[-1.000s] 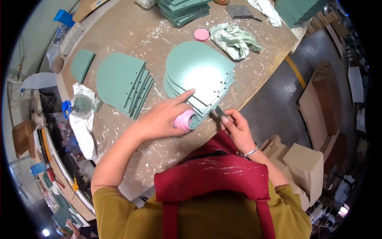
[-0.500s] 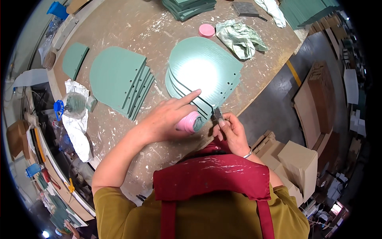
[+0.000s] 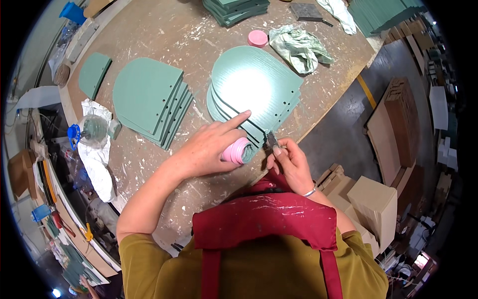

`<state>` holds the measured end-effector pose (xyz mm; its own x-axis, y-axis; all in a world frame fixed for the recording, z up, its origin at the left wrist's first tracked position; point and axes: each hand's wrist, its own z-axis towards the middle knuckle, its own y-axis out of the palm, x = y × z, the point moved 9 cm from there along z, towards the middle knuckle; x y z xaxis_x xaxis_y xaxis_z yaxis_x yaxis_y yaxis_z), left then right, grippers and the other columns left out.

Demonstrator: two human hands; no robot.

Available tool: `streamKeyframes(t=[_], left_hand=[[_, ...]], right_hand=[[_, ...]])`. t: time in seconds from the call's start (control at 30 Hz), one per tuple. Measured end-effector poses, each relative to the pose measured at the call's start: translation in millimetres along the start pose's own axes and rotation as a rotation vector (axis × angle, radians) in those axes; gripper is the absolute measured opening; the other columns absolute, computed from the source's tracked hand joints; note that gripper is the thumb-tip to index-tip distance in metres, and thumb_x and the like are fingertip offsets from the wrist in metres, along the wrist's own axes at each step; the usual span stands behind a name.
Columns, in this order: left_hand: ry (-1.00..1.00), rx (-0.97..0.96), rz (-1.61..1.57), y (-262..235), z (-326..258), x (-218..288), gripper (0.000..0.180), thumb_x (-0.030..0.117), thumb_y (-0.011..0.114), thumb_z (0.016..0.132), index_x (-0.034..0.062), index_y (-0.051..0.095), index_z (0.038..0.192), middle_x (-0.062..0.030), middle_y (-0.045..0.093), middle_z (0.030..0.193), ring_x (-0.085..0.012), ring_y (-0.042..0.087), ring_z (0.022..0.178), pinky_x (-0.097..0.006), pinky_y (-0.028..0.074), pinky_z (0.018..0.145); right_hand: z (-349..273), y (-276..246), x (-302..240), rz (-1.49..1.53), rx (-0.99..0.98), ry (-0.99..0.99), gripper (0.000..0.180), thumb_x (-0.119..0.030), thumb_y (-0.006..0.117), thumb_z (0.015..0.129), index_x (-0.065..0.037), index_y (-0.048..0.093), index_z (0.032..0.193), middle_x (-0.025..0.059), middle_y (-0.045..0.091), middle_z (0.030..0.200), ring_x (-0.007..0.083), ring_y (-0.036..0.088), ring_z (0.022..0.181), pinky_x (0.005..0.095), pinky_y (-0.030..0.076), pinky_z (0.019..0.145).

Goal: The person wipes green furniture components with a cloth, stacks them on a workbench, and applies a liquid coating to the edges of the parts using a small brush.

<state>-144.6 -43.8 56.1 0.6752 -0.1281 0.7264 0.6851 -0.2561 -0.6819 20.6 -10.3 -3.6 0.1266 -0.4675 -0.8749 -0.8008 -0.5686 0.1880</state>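
My left hand (image 3: 209,147) is wrapped round a pink jar (image 3: 236,151) tipped on its side, its open mouth facing right with green paste inside. The index finger stretches out onto a stack of rounded green panels (image 3: 251,84). Between the thumb and fingers of my right hand (image 3: 294,167) is a small dark flat scraper (image 3: 272,140). Its tip is at the lower corner of the panel stack, to the right of the jar mouth; whether it touches cannot be made out. Small dark holes line the panels' right edge, and a bright glare covers the top one.
Left on the worktable (image 3: 199,45) are another fanned panel stack (image 3: 147,97), a smaller green piece (image 3: 93,74) and a bottle with a blue cap (image 3: 94,130) on a white cloth. Beyond lie a pink lid (image 3: 257,38) and a stained rag (image 3: 301,50). Cardboard boxes (image 3: 376,207) stand right, below table height.
The scraper in my right hand has shifted very slightly left and up at the panel corner. My left hand and the pink jar have stayed nearly still.
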Motion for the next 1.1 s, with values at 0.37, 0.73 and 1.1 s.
streamKeyframes(t=[0.37, 0.73, 1.1], left_hand=[[0.005, 0.007, -0.007, 0, -1, -2, 0.049, 0.017, 0.076, 0.068, 0.0088, 0.057, 0.113, -0.0138, 0.037, 0.149, -0.0335, 0.055, 0.111, -0.042, 0.042, 0.095], [0.011, 0.031, -0.014, 3, -1, -5, 0.047, 0.018, 0.078, 0.068, 0.0091, 0.058, 0.109, -0.0143, 0.04, 0.147, -0.0334, 0.056, 0.113, -0.041, 0.043, 0.094], [0.01, 0.032, -0.029, 1, -1, -4, 0.047, 0.016, 0.077, 0.069, 0.009, 0.058, 0.11, -0.0153, 0.041, 0.147, -0.0339, 0.056, 0.111, -0.04, 0.043, 0.094]], right_hand=[[-1, 4, -4, -0.034, -0.002, 0.006, 0.014, -0.016, 0.045, 0.102, -0.002, 0.049, 0.102, 0.0041, 0.061, 0.072, 0.0058, 0.046, 0.058, 0.0196, 0.039, 0.056], [-9, 17, 10, 0.16, -0.142, 0.154, 0.008, -0.012, 0.049, 0.099, -0.005, 0.049, 0.1, 0.0069, 0.06, 0.066, 0.0085, 0.044, 0.051, 0.0206, 0.034, 0.05], [1, 1, 4, 0.068, -0.053, 0.096, 0.011, -0.015, 0.049, 0.1, -0.004, 0.051, 0.1, 0.0035, 0.058, 0.063, 0.0055, 0.043, 0.05, 0.0191, 0.031, 0.046]])
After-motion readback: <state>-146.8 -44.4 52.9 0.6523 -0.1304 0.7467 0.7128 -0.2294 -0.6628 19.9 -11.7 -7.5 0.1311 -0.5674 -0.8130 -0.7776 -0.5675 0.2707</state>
